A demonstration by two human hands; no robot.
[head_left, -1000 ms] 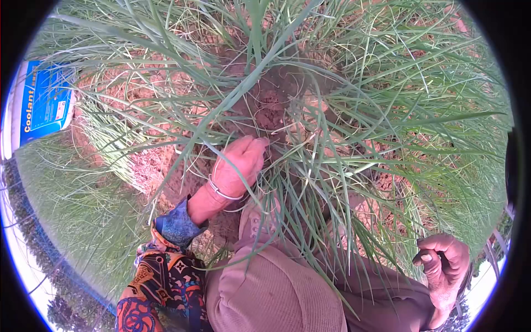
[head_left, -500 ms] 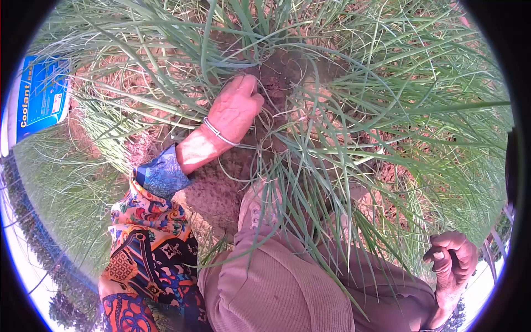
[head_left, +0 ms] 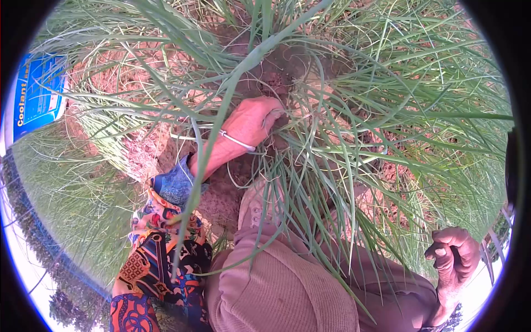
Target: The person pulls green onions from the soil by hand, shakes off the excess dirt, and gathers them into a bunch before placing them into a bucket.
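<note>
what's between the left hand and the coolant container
Green leaves over reddish soil lie between the left hand and the container, in the head view.

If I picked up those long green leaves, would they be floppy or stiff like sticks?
Probably floppy: the leaves are long and narrow, and many already bend and droop over the trousers. They look light, being so slender. They might crease if squeezed, as they seem thin and soft.

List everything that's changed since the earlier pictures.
The left hand reached forward from near the shoe, then came right and slightly back among the green leaves; whether it took or released any is unclear. The right hand stayed curled beside the trouser leg.
</note>
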